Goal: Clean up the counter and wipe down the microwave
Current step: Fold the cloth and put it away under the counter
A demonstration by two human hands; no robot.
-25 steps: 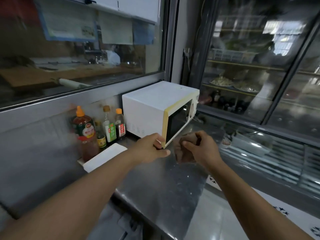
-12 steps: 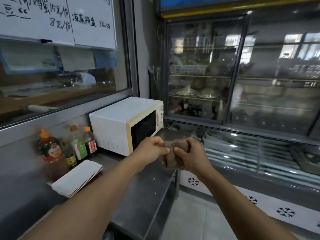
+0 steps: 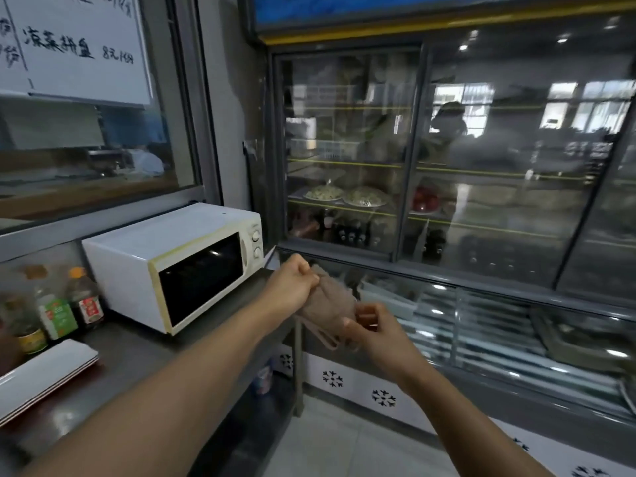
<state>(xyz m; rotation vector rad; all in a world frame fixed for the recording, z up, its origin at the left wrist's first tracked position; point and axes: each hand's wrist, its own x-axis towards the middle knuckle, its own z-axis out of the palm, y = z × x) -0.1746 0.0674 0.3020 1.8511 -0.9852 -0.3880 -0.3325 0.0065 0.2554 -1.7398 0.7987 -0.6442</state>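
**Cloth being readied beside the microwave**

Head view: the person holds a brownish cloth [image 3: 332,313] in the air just off the end of the steel counter [image 3: 137,356], to the right of the white microwave [image 3: 172,266]. The left hand [image 3: 292,287] grips the cloth's upper edge with curled fingers; the right hand [image 3: 371,327] pinches its lower right part between thumb and fingertips. The microwave sits at the back of the counter with its door closed, near the hands but not touching them. Left of it stand sauce bottles [image 3: 70,304] and a stack of white trays [image 3: 44,376].

The step in hand appears to be folding or spreading the cloth. It would go best if the person made a flat, palm-sized pad with loose ends tucked in, then wiped the microwave top first and the door after.
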